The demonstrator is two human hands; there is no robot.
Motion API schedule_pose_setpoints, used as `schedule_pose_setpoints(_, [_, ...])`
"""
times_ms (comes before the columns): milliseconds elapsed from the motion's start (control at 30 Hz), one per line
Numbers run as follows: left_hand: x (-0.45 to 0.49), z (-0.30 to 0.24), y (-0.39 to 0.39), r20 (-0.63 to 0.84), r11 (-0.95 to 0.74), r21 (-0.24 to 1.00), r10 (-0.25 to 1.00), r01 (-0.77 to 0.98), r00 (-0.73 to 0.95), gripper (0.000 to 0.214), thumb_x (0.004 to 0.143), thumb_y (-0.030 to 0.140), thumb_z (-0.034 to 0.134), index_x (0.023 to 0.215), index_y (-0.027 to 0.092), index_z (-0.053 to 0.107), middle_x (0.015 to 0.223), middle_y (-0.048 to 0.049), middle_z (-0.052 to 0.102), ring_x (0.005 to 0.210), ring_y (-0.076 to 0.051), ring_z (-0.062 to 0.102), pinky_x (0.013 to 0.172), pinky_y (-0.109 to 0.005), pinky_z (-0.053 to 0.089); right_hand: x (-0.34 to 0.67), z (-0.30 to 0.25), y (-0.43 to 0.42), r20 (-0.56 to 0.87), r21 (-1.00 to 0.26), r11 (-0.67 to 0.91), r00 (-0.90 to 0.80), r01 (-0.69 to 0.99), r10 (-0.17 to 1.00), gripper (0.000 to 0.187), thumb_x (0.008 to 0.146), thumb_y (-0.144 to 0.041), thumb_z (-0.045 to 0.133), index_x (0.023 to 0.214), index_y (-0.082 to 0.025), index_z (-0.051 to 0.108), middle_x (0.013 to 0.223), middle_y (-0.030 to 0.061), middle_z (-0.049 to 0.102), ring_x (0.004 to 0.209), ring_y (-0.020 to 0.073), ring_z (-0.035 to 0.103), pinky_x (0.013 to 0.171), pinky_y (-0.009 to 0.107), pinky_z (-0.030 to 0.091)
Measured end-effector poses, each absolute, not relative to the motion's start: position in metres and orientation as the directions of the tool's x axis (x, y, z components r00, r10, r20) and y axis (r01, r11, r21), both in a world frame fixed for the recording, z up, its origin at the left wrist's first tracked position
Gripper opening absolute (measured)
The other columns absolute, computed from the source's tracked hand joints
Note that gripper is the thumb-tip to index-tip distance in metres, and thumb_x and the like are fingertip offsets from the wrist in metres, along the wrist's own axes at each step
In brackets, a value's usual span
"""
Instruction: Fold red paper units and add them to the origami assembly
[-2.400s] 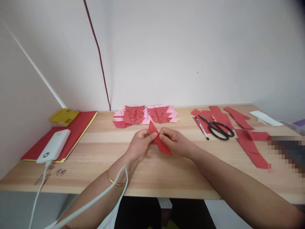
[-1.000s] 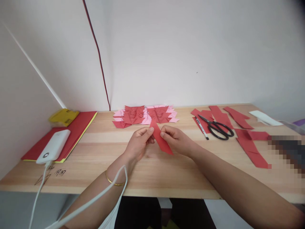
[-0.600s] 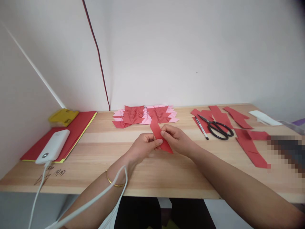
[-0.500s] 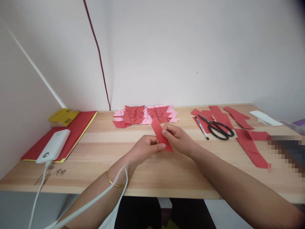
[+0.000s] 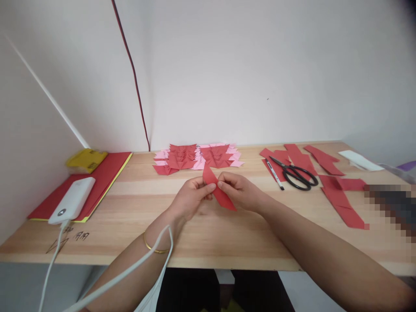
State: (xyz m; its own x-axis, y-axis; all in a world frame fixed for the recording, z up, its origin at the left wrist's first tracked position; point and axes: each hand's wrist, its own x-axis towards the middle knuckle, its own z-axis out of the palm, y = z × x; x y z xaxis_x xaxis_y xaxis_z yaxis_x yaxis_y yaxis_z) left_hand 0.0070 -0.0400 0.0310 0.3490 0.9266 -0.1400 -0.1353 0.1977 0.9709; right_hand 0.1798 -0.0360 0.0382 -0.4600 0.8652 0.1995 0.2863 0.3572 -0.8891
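LH + RH pinch 1 red paper strip | 1 scissors, 1 pen twd back-R corner | wood desk, wht wall

There are two bare hands, left hand and right hand, one folded red paper strip, one pale wooden bench, one pair of black-handled metal scissors, one slim white pen, one white rectangular power bank, one yellow plastic packet, and two clusters of folded red-and-pink paper; the loose red paper pieces overlap too much to count.

Craft desk with scissors, red paper
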Motion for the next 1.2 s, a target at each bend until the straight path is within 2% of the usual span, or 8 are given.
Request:
schedule_pose_setpoints(200, [0.0067,0.0302,-0.0377,-0.166,0.245,0.951,0.919,-0.188,0.358,0.022,0.062,0.026,0.075,0.074,0.011,0.065,0.065,-0.001,0.059,0.056,-0.008,0.048,0.059,-0.023,0.036,0.1781,0.038,-0.0382,0.157,-0.906,0.317,-0.472,0.282,0.867,0.024,0.09,-0.033,0.043,0.074,-0.018,0.053,0.076,0.0019,0.059,0.067,0.0122,0.051,0.063,0.024,0.04])
schedule_pose_setpoints(400, [0.006,0.0331,-0.0382,-0.162,0.229,0.956,0.934,-0.184,0.317,0.02,0.061,0.024,0.074,0.073,0.011,0.066,0.065,-0.0012,0.062,0.055,-0.008,0.047,0.058,-0.024,0.035,0.1792,0.0384,-0.037,0.165,-0.9,0.319,-0.443,0.299,0.881,0.032,0.092,-0.036,0.035,0.069,-0.018,0.047,0.069,-0.0006,0.05,0.063,0.0109,0.046,0.061,0.024,0.039])
schedule_pose_setpoints(567, [0.005,0.0325,-0.038,-0.166,0.229,0.959,0.933,-0.17,0.32,0.018,0.061,0.023,0.074,0.071,0.012,0.065,0.06,0.0007,0.059,0.054,-0.008,0.047,0.057,-0.024,0.034,0.1786,0.0427,-0.0372,0.128,-0.903,0.277,-0.41,0.329,0.903,0.023,0.088,-0.033,0.043,0.073,-0.018,0.051,0.072,0.0001,0.054,0.065,0.0113,0.048,0.061,0.024,0.039])
schedule_pose_setpoints(733, [0.005,0.0335,-0.0382,-0.167,0.224,0.962,0.934,-0.153,0.316,0.018,0.062,0.025,0.074,0.071,0.011,0.065,0.059,0.0007,0.058,0.053,-0.008,0.048,0.057,-0.023,0.035,0.1789,0.0454,-0.0381,0.115,-0.906,0.264,-0.409,0.33,0.905,0.023,0.088,-0.032,0.043,0.073,-0.018,0.052,0.072,0.0009,0.057,0.065,0.0115,0.05,0.061,0.024,0.04])
schedule_pose_setpoints(933, [0.0045,0.0306,-0.0369,-0.16,0.226,0.96,0.929,-0.167,0.334,0.019,0.064,0.024,0.074,0.074,0.011,0.066,0.06,0.0007,0.059,0.054,-0.008,0.049,0.058,-0.023,0.036,0.1792,0.0441,-0.0371,0.122,-0.895,0.279,-0.412,0.348,0.903,0.022,0.087,-0.03,0.042,0.072,-0.018,0.052,0.072,0.0006,0.057,0.065,0.0113,0.05,0.061,0.023,0.04])
schedule_pose_setpoints(1067, [0.0046,0.028,-0.0361,-0.163,0.237,0.954,0.922,-0.181,0.352,0.02,0.064,0.023,0.074,0.076,0.01,0.066,0.064,-0.001,0.061,0.056,-0.008,0.05,0.059,-0.023,0.037,0.1795,0.0402,-0.0364,0.177,-0.845,0.342,-0.387,0.412,0.905,0.019,0.085,-0.027,0.044,0.07,-0.018,0.049,0.07,-0.0003,0.053,0.063,0.0109,0.047,0.059,0.023,0.038])
schedule_pose_setpoints(1200, [0.0038,0.0282,-0.0363,-0.177,0.281,0.934,0.899,-0.22,0.4,0.022,0.062,0.021,0.076,0.079,0.01,0.068,0.072,-0.0044,0.065,0.064,-0.011,0.055,0.067,-0.026,0.041,0.1812,0.0377,-0.0358,0.215,-0.805,0.396,-0.405,0.442,0.889,0.017,0.086,-0.026,0.043,0.073,-0.018,0.05,0.071,0.0,0.052,0.064,0.0111,0.046,0.06,0.023,0.037])
